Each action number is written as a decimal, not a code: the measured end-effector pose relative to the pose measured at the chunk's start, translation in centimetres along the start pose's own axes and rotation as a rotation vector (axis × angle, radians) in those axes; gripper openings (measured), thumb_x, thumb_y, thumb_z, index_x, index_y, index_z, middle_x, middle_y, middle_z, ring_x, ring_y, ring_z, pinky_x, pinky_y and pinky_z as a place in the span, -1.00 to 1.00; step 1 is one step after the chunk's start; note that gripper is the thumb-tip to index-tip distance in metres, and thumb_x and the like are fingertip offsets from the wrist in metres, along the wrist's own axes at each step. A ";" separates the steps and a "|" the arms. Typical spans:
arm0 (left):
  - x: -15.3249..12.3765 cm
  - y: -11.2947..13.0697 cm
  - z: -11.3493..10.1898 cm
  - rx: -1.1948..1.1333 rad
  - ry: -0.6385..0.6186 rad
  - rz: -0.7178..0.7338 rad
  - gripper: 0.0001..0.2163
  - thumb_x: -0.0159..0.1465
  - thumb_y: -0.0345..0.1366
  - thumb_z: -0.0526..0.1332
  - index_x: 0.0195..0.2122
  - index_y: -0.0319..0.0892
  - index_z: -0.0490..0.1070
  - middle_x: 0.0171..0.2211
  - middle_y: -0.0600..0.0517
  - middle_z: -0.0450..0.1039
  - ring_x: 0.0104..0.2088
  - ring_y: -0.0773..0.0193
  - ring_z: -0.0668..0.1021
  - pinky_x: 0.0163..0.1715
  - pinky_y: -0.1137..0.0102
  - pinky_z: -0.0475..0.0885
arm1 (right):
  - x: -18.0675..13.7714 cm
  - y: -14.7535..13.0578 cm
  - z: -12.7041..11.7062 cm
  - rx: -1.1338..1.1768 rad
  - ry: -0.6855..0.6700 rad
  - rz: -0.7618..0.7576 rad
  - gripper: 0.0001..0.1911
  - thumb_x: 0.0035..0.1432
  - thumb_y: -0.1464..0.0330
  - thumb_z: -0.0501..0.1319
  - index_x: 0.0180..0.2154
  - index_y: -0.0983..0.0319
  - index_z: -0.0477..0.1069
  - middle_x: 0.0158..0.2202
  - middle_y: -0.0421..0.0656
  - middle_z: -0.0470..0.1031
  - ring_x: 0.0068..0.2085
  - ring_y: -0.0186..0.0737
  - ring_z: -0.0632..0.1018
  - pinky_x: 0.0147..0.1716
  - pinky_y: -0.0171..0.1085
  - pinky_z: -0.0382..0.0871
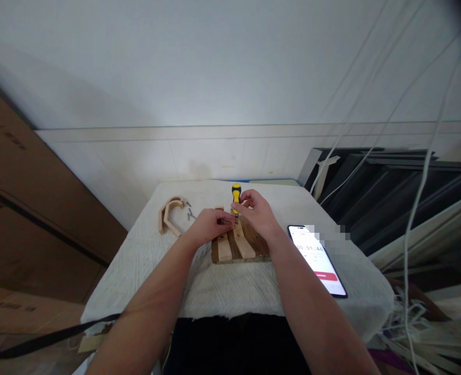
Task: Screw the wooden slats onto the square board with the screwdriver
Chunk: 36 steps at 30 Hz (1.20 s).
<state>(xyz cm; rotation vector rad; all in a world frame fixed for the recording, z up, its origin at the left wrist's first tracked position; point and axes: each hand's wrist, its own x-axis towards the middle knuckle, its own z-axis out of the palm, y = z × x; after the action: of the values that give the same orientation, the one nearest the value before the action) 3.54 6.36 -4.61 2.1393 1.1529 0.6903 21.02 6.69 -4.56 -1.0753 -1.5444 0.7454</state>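
Observation:
A yellow and black screwdriver [236,191] stands upright, tip down, over a pale wooden piece [244,246]. My right hand [258,211] grips its handle between thumb and fingers. At the screwdriver's lower end, the fingers of my left hand [210,226] are pinched together; what is between them is too small to make out. The pale piece lies on a dark brown wooden board [259,245], beside a second pale wooden piece [225,250] partly covered by my left hand. Small dark holes show in the pale wood.
Two curved wooden pieces [167,214] lie to the left on the white cloth [137,271], with several screws [190,213] beside them. A lit phone [320,265] rests at the right, near my forearm. Behind the table stands a wall [215,156]; white cables [421,192] hang at the right.

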 end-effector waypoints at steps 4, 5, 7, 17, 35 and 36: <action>0.0 0.1 0.0 0.011 0.005 0.001 -0.75 0.12 -0.26 0.25 -0.20 -0.19 0.58 -0.30 0.01 0.60 -0.33 0.25 0.59 -0.23 0.41 0.47 | 0.0 0.1 0.0 -0.005 0.008 -0.001 -0.72 -0.03 0.17 0.27 -0.34 0.17 0.28 -0.33 -0.23 0.42 -0.43 -0.32 0.40 -0.38 -0.26 0.30; 0.0 0.1 0.0 0.011 0.005 0.000 -0.75 0.12 -0.26 0.25 -0.20 -0.19 0.58 -0.30 0.01 0.59 -0.33 0.25 0.59 -0.23 0.42 0.47 | 0.0 0.2 0.0 -0.001 0.010 0.001 -0.72 -0.02 0.17 0.27 -0.33 0.17 0.29 -0.30 -0.22 0.42 -0.42 -0.32 0.41 -0.37 -0.26 0.31; 0.0 0.1 0.0 0.014 0.003 -0.002 -0.75 0.12 -0.26 0.26 -0.19 -0.19 0.58 -0.29 0.02 0.59 -0.32 0.25 0.59 -0.24 0.42 0.47 | 0.1 0.3 0.1 0.014 0.015 -0.001 -0.70 -0.02 0.16 0.27 -0.28 0.18 0.31 -0.26 -0.19 0.44 -0.39 -0.31 0.43 -0.34 -0.26 0.32; -0.1 -0.1 0.1 0.010 -0.003 0.007 -0.75 0.13 -0.27 0.26 -0.18 -0.20 0.57 -0.29 0.02 0.60 -0.31 0.26 0.59 -0.21 0.42 0.47 | 0.3 1.0 -0.1 0.049 -0.015 -0.016 -0.72 0.04 0.22 0.23 -0.20 0.20 0.43 -0.23 -0.14 0.51 -0.25 -0.21 0.50 -0.18 -0.18 0.37; 0.0 -0.3 0.1 0.027 0.001 0.023 -0.77 0.13 -0.31 0.28 -0.18 -0.17 0.57 -0.28 0.04 0.60 -0.33 0.29 0.59 -0.24 0.44 0.46 | -0.4 -1.3 0.2 0.326 -0.161 0.152 -0.62 -0.07 0.35 0.23 -0.12 0.21 0.40 -0.26 -0.15 0.50 -0.26 -0.24 0.48 -0.24 -0.22 0.33; -0.1 -0.3 0.1 0.020 -0.001 0.022 -0.77 0.13 -0.32 0.28 -0.18 -0.18 0.57 -0.28 0.04 0.60 -0.33 0.29 0.59 -0.25 0.44 0.46 | -0.4 -1.2 0.2 0.323 -0.147 0.140 -0.62 -0.08 0.34 0.25 -0.14 0.20 0.41 -0.28 -0.17 0.48 -0.26 -0.24 0.47 -0.23 -0.23 0.33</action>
<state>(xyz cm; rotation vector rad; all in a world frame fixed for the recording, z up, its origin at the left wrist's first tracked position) 3.44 6.42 -4.96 2.1719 1.1418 0.6907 20.52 5.82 -3.74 -0.9081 -1.4178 1.1498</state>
